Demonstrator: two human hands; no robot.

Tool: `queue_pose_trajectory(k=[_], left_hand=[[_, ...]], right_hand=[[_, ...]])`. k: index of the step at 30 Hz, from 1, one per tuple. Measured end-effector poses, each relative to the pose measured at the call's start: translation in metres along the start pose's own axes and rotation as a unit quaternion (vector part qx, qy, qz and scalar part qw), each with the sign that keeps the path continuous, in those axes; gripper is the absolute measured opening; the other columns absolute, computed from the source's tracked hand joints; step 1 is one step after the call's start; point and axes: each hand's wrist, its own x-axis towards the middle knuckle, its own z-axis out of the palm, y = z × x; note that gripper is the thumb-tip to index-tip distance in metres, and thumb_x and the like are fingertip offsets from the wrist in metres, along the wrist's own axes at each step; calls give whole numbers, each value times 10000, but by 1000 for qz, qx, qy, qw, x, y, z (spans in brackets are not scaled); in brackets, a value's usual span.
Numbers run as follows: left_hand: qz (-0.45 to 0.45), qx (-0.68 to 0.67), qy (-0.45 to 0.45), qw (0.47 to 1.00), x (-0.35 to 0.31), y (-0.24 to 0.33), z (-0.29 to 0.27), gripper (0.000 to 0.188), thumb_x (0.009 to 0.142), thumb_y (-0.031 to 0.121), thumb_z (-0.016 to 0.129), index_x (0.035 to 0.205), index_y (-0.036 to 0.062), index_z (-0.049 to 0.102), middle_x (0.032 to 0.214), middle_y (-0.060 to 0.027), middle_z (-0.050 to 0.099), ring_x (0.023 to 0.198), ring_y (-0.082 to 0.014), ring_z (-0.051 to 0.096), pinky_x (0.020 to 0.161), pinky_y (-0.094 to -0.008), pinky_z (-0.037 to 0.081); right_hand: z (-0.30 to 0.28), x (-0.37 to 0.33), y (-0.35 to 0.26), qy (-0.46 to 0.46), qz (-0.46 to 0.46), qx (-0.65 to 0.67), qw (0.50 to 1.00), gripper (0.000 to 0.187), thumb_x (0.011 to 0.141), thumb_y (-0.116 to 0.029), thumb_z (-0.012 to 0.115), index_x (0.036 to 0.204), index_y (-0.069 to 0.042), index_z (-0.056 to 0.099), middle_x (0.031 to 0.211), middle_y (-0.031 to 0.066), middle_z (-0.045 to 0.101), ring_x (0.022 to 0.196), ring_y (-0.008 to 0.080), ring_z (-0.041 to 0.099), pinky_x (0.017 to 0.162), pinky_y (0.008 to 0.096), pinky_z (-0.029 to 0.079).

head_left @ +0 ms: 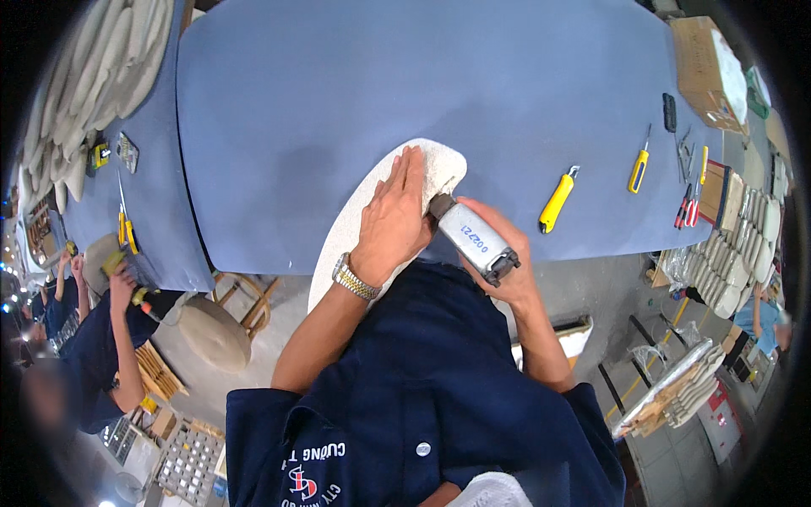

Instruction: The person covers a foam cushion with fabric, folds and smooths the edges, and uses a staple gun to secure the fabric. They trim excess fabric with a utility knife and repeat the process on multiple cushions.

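Observation:
A cream, curved padded panel [440,159] lies aslant across the near edge of the blue-grey table [338,84], partly over my lap. My left hand [390,211] rests flat on it, fingers stretched toward its far end, a metal watch [353,277] on the wrist. In my right hand [517,258] is a silver staple gun [476,240], gripped from the right side. Its dark nose meets the panel's right edge, close to my left palm. The exact contact point is hard to make out.
Right of the panel lie a yellow utility knife [558,201], a yellow screwdriver [639,169] and red-handled pliers [687,209]. A cardboard box [708,72] stands far right. Padded pieces [106,55] are stacked far left. A co-worker [97,359] holds a power tool at the left.

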Motion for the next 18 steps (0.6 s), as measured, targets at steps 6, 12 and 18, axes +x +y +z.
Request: queue_pose_trajectory(k=[6,12,18], left_hand=[[11,72,6,997,5,-46,0,816,937,266,716,1565,-58,309,1605,-302,380,1472,-420,425,1164,-463,441],[43,70,20,996,2,-41,1,771,993,347,665,1559,-64,340,1604,-292,394,1501,-404,390,1208,-445,383],[-29,-233,75,969,-75,-112,-8,719,1041,435,601,1553,-33,411,1563,-281,465,1479,-368,440,1204,-408,360]], right_hand=[[25,4,24,99,123,76,985,631,830,-22,761,1431,-17,569,1309,150,689,1147,235,686,978,368,535],[14,60,100,205,104,-226,947,638,901,-166,769,1469,-14,522,1352,232,619,1210,344,622,1068,412,487],[31,63,53,94,80,-77,989,445,1060,-324,573,1368,-9,638,1389,207,627,1273,371,606,1096,406,451]])
